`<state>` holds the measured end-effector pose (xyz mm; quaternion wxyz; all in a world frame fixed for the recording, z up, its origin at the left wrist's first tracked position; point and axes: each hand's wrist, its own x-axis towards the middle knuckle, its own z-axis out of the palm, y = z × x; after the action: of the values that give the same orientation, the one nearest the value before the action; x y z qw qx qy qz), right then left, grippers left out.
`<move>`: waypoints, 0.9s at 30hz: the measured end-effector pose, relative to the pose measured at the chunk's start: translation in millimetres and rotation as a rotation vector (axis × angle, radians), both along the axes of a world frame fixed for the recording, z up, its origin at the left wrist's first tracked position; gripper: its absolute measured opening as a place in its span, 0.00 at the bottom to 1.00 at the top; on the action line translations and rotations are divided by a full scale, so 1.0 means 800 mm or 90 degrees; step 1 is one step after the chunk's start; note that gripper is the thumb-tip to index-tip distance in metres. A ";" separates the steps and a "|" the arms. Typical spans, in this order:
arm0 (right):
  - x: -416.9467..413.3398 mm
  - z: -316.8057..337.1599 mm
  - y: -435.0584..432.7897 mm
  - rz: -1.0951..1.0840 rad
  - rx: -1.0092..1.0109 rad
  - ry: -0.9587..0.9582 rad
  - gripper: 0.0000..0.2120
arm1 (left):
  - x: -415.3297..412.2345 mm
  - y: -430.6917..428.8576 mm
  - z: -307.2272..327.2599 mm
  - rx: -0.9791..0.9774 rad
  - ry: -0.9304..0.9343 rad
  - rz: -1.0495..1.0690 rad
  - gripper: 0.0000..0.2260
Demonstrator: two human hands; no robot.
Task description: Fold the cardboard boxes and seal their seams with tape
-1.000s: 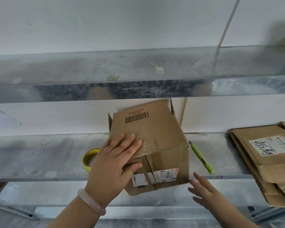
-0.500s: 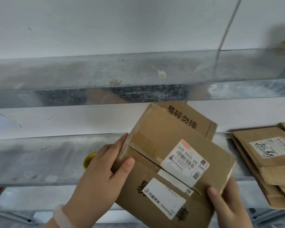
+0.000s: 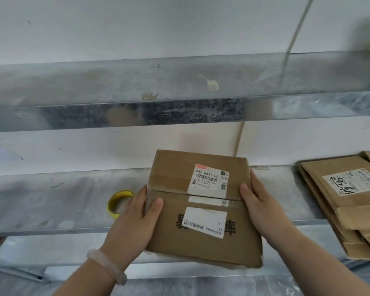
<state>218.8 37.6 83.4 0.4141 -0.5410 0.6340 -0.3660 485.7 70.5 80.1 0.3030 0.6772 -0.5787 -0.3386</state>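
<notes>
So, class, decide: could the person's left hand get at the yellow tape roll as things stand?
Probably yes: the tape roll lies on the shelf just beside the left hand, nothing between. But that hand grips the box, so it must let go first.

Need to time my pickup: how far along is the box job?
Done: one box is folded shut, its flaps meeting at a seam. In hand: the left hand and right hand grip its sides, thumbs on top. Still to do: the seam looks untaped, the tape roll lies on the shelf behind, and a stack of flat boxes waits at right.
</notes>
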 end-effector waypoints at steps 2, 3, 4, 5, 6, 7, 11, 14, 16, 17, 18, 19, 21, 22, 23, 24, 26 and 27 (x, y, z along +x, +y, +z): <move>-0.004 0.004 -0.013 0.010 0.025 0.003 0.20 | -0.001 -0.005 0.003 0.029 -0.010 -0.021 0.26; -0.006 0.004 -0.017 0.015 0.039 0.003 0.20 | -0.001 -0.005 0.004 0.038 -0.016 -0.026 0.26; -0.007 0.003 -0.017 0.024 0.049 0.014 0.19 | 0.000 -0.005 0.004 0.044 -0.022 -0.029 0.26; -0.007 0.001 -0.018 0.032 0.057 0.036 0.19 | 0.001 -0.003 0.004 0.053 -0.025 -0.031 0.25; -0.007 -0.001 -0.017 0.035 0.065 0.057 0.19 | 0.002 -0.001 0.004 0.066 -0.023 -0.037 0.23; -0.007 -0.004 -0.017 0.031 0.070 0.068 0.18 | 0.002 0.001 0.004 0.077 -0.018 -0.046 0.22; -0.009 -0.007 -0.023 0.019 0.067 0.077 0.17 | 0.001 0.000 0.007 0.084 -0.020 -0.053 0.19; -0.010 -0.002 -0.035 0.022 0.082 0.096 0.16 | 0.000 -0.008 0.005 0.098 -0.001 -0.057 0.20; -0.017 0.002 -0.045 0.021 0.087 0.110 0.14 | -0.005 -0.015 0.001 0.095 0.020 -0.062 0.22; -0.022 0.003 -0.049 0.014 0.089 0.118 0.15 | -0.009 -0.019 -0.003 0.089 0.032 -0.061 0.22; -0.025 0.003 -0.052 0.004 0.091 0.125 0.15 | -0.015 -0.023 -0.008 0.083 0.041 -0.054 0.21; -0.028 0.002 -0.053 -0.004 0.089 0.127 0.14 | -0.021 -0.027 -0.013 0.079 0.047 -0.043 0.21; -0.030 -0.004 -0.052 -0.010 0.077 0.130 0.13 | -0.032 -0.031 -0.025 0.071 0.076 -0.015 0.21; -0.029 -0.008 -0.050 -0.014 0.069 0.136 0.13 | -0.037 -0.031 -0.031 0.065 0.110 -0.007 0.21; -0.027 -0.011 -0.050 -0.018 0.061 0.145 0.14 | -0.039 -0.028 -0.036 0.056 0.149 -0.006 0.20; -0.025 -0.014 -0.049 -0.020 0.056 0.153 0.16 | -0.039 -0.025 -0.040 0.050 0.178 -0.010 0.20; -0.020 -0.019 -0.048 -0.016 0.049 0.159 0.19 | -0.035 -0.021 -0.044 0.045 0.190 -0.011 0.22; -0.018 -0.020 -0.048 -0.007 0.047 0.162 0.20 | -0.031 -0.021 -0.044 0.044 0.187 -0.003 0.21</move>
<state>204.3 -0.7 67.4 0.3479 -0.5637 0.6975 -0.2733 460.9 53.8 44.7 0.3600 0.6289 -0.5181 -0.4543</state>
